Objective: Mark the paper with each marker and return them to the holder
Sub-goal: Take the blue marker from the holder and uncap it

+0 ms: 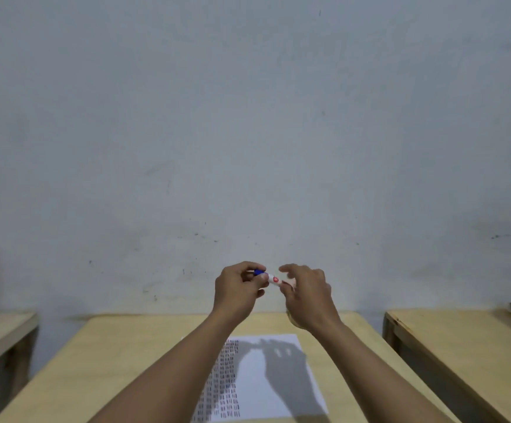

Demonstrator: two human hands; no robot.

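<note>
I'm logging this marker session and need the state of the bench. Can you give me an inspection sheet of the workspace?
Surface: wooden table, bare apart from the sheet.
Job's things: paper lies flat, with rows of short marks down its left part and the hands' shadow on the rest. Marker with blue cap is held up in front of the wall. Holder: nearly hidden behind the right wrist.
Clutter: nothing seen.
Grippers: left hand grips the marker's cap end; right hand pinches the other end, with its index finger lifted.
Cables: nothing seen.
Surroundings: plain wall; a side table on the right, another at left.
</note>
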